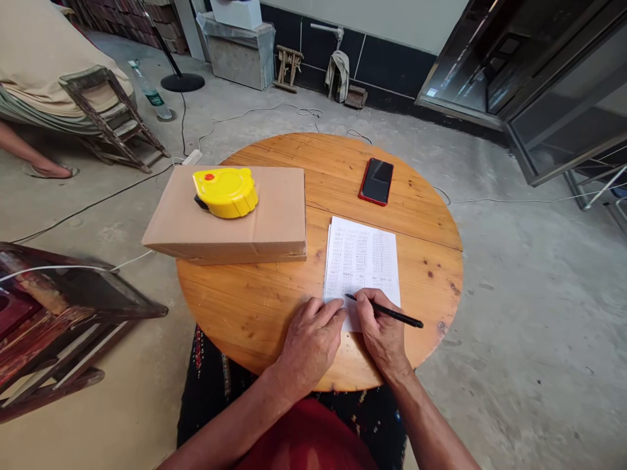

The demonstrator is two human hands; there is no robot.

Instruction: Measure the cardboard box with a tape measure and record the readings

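Note:
A black pen (396, 314) is pinched in my right hand (385, 333), its tip touching the lower part of a white sheet of paper (362, 261). Columns of small handwriting cover the sheet, too fine to read, and another sheet's edge shows beneath it. My left hand (313, 339) rests on the paper's lower left corner with its fingers bent together, holding it down. To the left lies a closed cardboard box (279, 215) with a yellow tape measure (228, 192) on top. Beyond the paper is a phone (377, 181) with a dark screen and red case.
The round wooden table (249, 313) stands over my lap. A wooden chair (73, 320) is close on the left. Farther off, another person sits near a small wooden chair (112, 117) and a plastic bottle (149, 91). Cables (98, 196) run across the floor.

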